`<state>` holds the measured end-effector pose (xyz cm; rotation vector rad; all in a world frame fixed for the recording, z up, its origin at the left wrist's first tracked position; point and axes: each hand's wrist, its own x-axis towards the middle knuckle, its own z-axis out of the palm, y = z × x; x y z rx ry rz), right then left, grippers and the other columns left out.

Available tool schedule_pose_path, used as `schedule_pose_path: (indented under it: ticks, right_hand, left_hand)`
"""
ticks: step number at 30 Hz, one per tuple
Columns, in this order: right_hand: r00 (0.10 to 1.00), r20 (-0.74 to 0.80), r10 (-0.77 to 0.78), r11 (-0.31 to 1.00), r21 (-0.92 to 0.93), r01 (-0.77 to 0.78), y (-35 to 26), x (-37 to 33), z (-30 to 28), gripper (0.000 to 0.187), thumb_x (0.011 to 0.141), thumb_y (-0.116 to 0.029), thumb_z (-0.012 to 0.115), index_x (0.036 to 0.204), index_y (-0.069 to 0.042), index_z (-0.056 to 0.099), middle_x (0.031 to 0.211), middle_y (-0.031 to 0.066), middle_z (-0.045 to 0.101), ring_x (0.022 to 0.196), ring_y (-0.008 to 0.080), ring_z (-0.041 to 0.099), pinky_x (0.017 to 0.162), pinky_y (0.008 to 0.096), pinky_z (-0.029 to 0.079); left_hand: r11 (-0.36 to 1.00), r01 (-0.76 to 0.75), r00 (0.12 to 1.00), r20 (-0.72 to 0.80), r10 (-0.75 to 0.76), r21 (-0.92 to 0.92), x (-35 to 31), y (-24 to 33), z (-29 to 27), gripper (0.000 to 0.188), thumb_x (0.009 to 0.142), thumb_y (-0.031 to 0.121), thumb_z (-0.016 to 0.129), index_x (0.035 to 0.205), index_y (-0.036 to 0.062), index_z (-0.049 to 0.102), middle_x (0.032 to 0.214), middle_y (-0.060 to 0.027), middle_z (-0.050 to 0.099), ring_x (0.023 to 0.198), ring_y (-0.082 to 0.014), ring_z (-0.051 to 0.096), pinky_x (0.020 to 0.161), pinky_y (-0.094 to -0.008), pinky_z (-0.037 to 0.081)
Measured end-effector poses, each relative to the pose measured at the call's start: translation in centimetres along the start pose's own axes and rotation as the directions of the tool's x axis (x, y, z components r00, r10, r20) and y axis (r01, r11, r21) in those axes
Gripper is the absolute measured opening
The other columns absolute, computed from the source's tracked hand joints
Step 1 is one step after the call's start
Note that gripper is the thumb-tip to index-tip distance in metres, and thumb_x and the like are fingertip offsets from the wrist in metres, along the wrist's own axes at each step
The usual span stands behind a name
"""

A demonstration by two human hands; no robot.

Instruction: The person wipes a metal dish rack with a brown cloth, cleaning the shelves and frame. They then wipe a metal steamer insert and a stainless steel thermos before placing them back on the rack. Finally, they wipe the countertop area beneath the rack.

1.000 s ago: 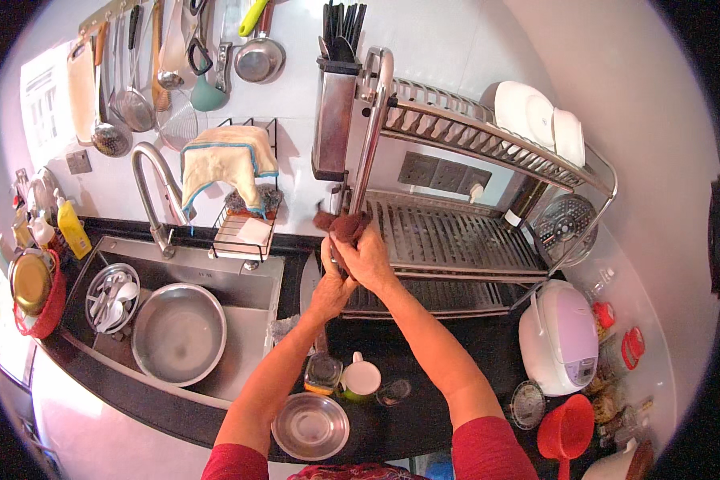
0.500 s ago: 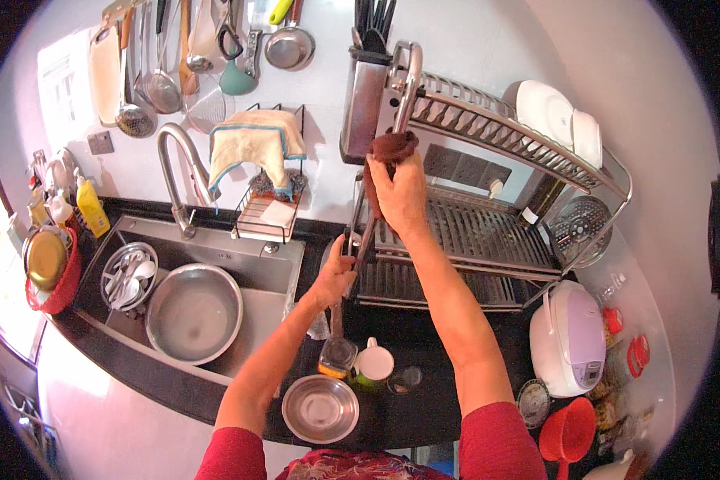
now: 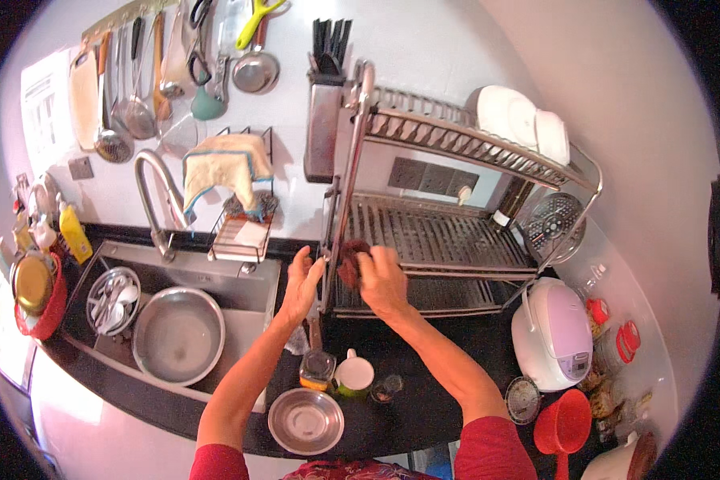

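Observation:
My right hand (image 3: 383,280) grips a dark brown cloth (image 3: 350,264) against the lower left post of a metal dish rack (image 3: 444,228). Just left of that post is my left hand (image 3: 299,286), its fingers stretched out and nothing in its palm. Whether its fingertips touch the post is hard to tell. On the rack's top tier, at the right end, stand white dishes (image 3: 508,116). A holder (image 3: 323,128) with black-handled cutlery hangs at the upper left corner of the rack.
Left is a sink (image 3: 244,276) with a large steel basin (image 3: 178,336) and a colander of spoons (image 3: 114,300). Nearer me are a steel bowl (image 3: 306,422), a jar (image 3: 318,368) and a mug (image 3: 354,374). A rice cooker (image 3: 552,336) and red ladle (image 3: 562,422) stand right.
My right hand has slid the cloth down the left post from near its top. My left hand has let go of the post and opened. The whole view has shifted slightly.

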<state>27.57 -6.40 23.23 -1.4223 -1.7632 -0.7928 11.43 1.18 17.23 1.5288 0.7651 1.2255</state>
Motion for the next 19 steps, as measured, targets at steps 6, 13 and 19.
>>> schedule_pose_path:
  ticks: [6,13,19]
  right_hand:
    - [0.837,-0.548,-0.008,0.999,-0.042,-0.018,1.3,10.7,-9.8,0.051,0.072,-0.018,0.072,0.117,-0.005,0.051,0.106,0.0163,0.048,0.094,0.0362,0.047,0.080,0.0449,0.039]
    - [0.894,-0.283,-0.347,0.899,-0.371,0.232,1.4,19.4,-9.4,0.034,0.070,-0.014,0.061,0.101,-0.007,0.050,0.102,0.0106,0.047,0.096,0.0279,0.047,0.078,0.0404,0.042]
    - [0.889,-0.259,-0.378,0.859,-0.456,0.232,7.5,17.4,-11.4,0.046,0.069,-0.016,0.063,0.111,-0.010,0.046,0.110,0.0125,0.044,0.102,0.0256,0.043,0.074,0.0369,0.040]
  left_hand:
    - [0.772,-0.452,0.850,-0.046,0.525,0.448,1.0,8.2,1.5,0.052,0.089,0.025,0.055,0.131,-0.0015,0.036,0.123,-0.0215,0.040,0.113,-0.0349,0.041,0.100,-0.0405,0.031]
    - [0.934,-0.332,0.939,-0.050,0.341,0.133,5.3,7.4,5.3,0.023,0.097,0.025,0.041,0.101,0.0021,0.047,0.070,-0.0074,0.049,0.066,-0.0195,0.050,0.062,-0.0319,0.042]
    - [0.968,-0.243,0.970,-0.016,0.244,0.060,5.9,6.4,5.4,0.024,0.098,0.032,0.041,0.091,0.0088,0.041,0.063,0.0010,0.041,0.055,-0.0091,0.039,0.047,-0.0264,0.035]
